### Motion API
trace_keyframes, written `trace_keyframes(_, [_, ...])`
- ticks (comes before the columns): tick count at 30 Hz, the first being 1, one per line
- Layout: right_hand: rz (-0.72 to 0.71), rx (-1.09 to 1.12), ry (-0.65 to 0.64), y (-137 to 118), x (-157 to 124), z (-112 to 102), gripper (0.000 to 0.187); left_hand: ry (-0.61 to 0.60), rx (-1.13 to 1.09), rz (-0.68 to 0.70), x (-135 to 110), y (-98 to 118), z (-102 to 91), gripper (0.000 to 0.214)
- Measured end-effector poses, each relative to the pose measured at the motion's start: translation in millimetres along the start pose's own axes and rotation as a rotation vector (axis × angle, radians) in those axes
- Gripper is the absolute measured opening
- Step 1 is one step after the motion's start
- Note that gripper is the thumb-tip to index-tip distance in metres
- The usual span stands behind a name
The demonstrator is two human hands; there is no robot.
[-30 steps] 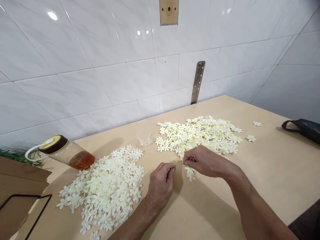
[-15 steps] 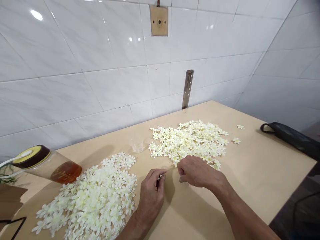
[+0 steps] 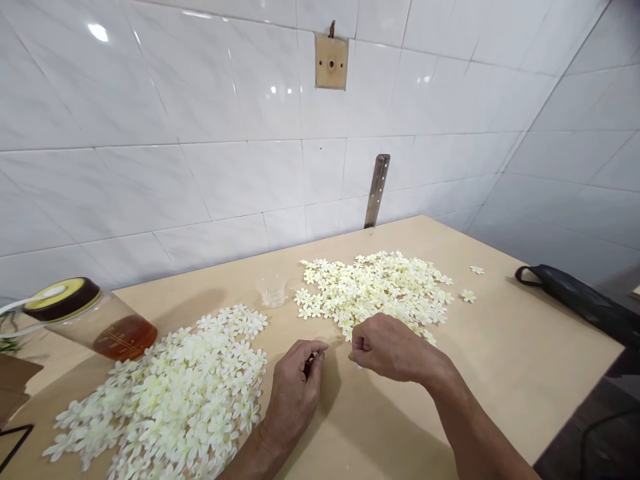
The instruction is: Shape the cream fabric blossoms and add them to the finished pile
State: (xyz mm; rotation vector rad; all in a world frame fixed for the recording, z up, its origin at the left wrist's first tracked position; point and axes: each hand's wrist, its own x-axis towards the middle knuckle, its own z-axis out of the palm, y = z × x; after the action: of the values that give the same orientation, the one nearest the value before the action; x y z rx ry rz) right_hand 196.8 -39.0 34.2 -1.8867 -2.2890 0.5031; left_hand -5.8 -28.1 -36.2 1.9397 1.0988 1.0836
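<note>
Between two heaps of artificial flowers, both my hands are over the table (image 3: 400, 433). My left hand (image 3: 295, 383) has thumb and forefinger pinched together; something small and dark may lie between them, but I cannot make it out. Just right of it, my right hand (image 3: 387, 347) is closed with fingers curled under, so anything inside is hidden. The left heap of white flowers (image 3: 185, 393) lies beside my left forearm. Beyond my right hand spreads the other heap of yellowish-white flowers (image 3: 375, 287). A small clear plastic cup (image 3: 273, 292) stands between the heaps.
A bottle (image 3: 107, 323) of reddish-brown liquid with a yellow and black lid stands at the left. Two loose flowers (image 3: 468, 296) lie right of the far heap. A black pouch with a strap (image 3: 580, 300) rests at the right edge. The tiled wall (image 3: 225, 180) borders the back.
The camera view has tilted up slightly, so the scene sits lower. My hands stay close together with fingers still closed; the heaps look unchanged.
</note>
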Motion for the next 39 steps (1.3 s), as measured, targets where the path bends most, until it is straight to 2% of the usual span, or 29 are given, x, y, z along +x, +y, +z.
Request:
trace_keyframes(5, [0.004,0.161,0.113,-3.7,7.6,-8.3,0.024,-0.007,-0.032,-0.022,-1.4,-0.7,0.9,0.020])
trace_keyframes(8, [0.021,0.236,0.171,-4.4,16.3,-10.7,0.024,-0.034,-0.062,0.019,-3.4,1.9,0.6,0.022])
trace_keyframes(13, [-0.047,0.274,0.088,-13.8,41.8,-12.5,0.023,-0.112,-0.020,0.124,-5.8,4.3,2.4,0.027])
trace_keyframes(16, [-0.110,0.290,0.049,-35.5,58.9,-7.5,0.023,-0.108,0.018,0.124,-6.1,-0.2,5.4,0.028])
trace_keyframes(19, [-0.193,0.299,0.021,-67.6,70.0,1.8,0.021,-0.135,0.061,0.122,-6.3,-5.9,7.2,0.027])
trace_keyframes(22, [-0.320,0.345,-0.017,-97.1,75.4,12.2,0.019,-0.176,0.059,0.149,-6.5,-9.0,7.9,0.031])
trace_keyframes(25, [-0.405,0.456,-0.026,-109.6,79.4,20.4,0.017,-0.107,0.025,0.136,-6.4,-9.3,8.5,0.032])
trace_keyframes(28, [-0.301,0.638,0.034,-100.3,83.0,24.0,0.028,-0.050,-0.030,0.069,-6.0,-8.2,8.2,0.028])
trace_keyframes(32, [-0.026,0.768,0.231,-67.4,84.9,24.7,0.031,0.057,-0.161,-0.017,-2.8,-6.1,5.5,0.026])
trace_keyframes(34, [0.061,0.824,0.244,-50.8,83.3,27.1,0.033,0.121,-0.284,-0.103,0.4,-6.0,4.1,0.022])
trace_keyframes(38, [0.099,0.958,0.198,-32.8,73.8,39.0,0.037,0.192,-0.594,-0.371,8.5,-9.0,2.5,0.020])
trace_keyframes(39, [0.095,1.003,0.175,-31.9,71.1,42.7,0.039,0.196,-0.622,-0.400,10.5,-9.9,2.0,0.022])
